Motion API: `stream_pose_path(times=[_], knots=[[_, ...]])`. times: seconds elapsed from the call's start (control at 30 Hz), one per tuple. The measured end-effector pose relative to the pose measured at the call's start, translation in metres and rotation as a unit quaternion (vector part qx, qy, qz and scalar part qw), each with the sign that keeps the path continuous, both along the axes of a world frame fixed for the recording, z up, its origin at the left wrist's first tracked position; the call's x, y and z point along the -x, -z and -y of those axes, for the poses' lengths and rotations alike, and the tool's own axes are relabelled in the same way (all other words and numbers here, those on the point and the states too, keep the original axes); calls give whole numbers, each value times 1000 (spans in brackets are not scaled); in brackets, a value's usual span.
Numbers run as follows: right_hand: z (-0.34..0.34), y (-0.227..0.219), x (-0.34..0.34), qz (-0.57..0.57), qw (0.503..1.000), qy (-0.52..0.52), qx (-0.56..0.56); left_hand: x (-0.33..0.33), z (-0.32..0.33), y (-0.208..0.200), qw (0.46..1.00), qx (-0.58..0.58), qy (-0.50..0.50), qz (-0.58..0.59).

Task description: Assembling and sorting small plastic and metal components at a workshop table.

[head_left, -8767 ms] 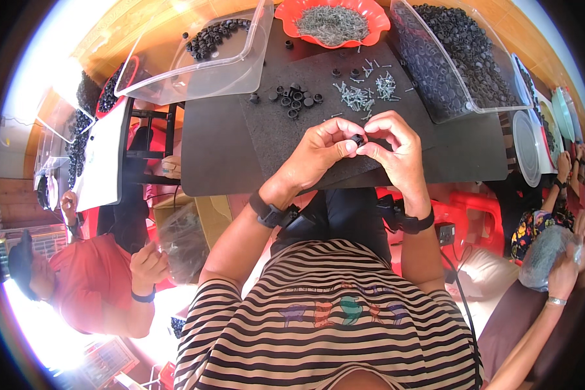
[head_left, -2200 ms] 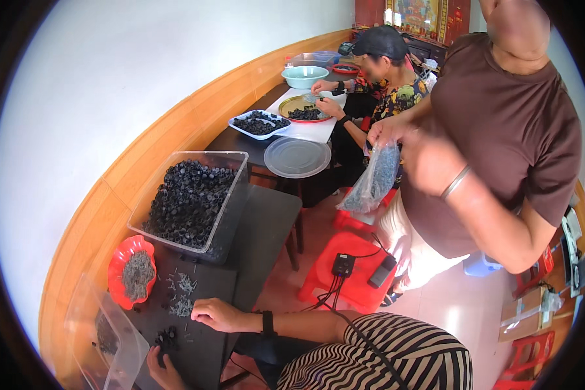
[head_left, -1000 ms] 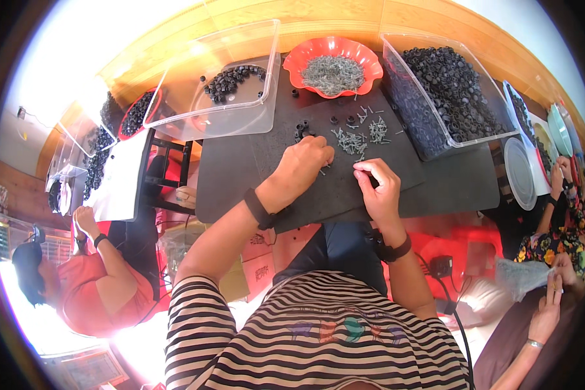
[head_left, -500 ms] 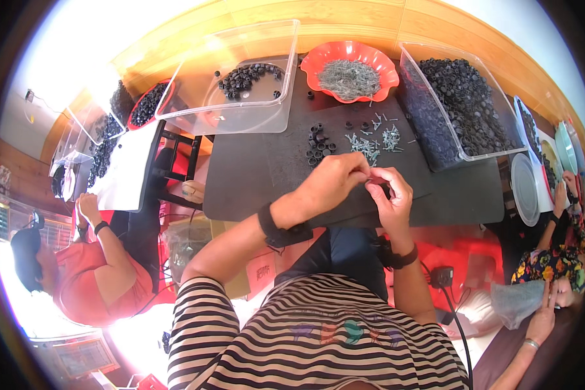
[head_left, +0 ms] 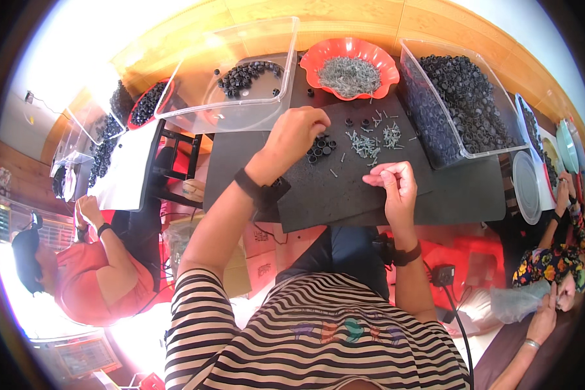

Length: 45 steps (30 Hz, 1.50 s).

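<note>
Fingers of your left hand [head_left: 292, 136] are bent and close together above the left half of the worktop [head_left: 468, 195], by the near right corner of the left clear box [head_left: 240, 119]; the head view does not let me tell whether they pinch anything. Your right hand [head_left: 400, 185] hangs toward the near edge, right of the middle, its thumb and forefinger near each other; whether they meet on a small piece, I cannot tell either.

Beside your left fingertips, a small heap of black caps [head_left: 321, 149] sits a little left of the worktop's centre, with a few single ones toward the far edge. Loose screws [head_left: 364, 148] lie to the right in two heaps, with strays toward the near edge.

I judge you to be some way from done: the left clear box holds only a modest cluster of caps, while the right clear box [head_left: 494, 153] at the far right corner is heaped with them, and the red bowl [head_left: 312, 63] along the far edge is well stocked with screws. Whether any cap carries a screw is too small to see.
</note>
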State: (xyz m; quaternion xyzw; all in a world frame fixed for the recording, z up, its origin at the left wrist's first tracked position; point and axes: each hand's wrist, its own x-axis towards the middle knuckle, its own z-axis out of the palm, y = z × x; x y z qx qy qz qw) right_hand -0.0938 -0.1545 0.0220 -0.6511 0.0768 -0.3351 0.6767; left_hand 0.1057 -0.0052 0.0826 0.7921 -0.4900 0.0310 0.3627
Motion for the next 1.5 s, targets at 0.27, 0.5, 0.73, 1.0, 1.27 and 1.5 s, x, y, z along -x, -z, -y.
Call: stream_pose_path(times=[0.27,0.5,0.73,1.0,1.27,1.5], knots=[[-3,1,1,-8,999,14,-37,-5,27,31,976,-179,-35,122],[0,6,2,18,997,58,48,-1,18,23,977,-186,-46,93],[-5,0,5,-17,1000,23,-5,6,-1,8,996,-46,-15,75],[-3,6,2,-10,999,42,6,66,-13,37,717,206,161,-647],[-4,-4,5,-22,987,22,156,83,-7,66,643,222,176,-712],[-11,-29,1,-17,973,14,228,81,-8,75,638,256,189,-701]])
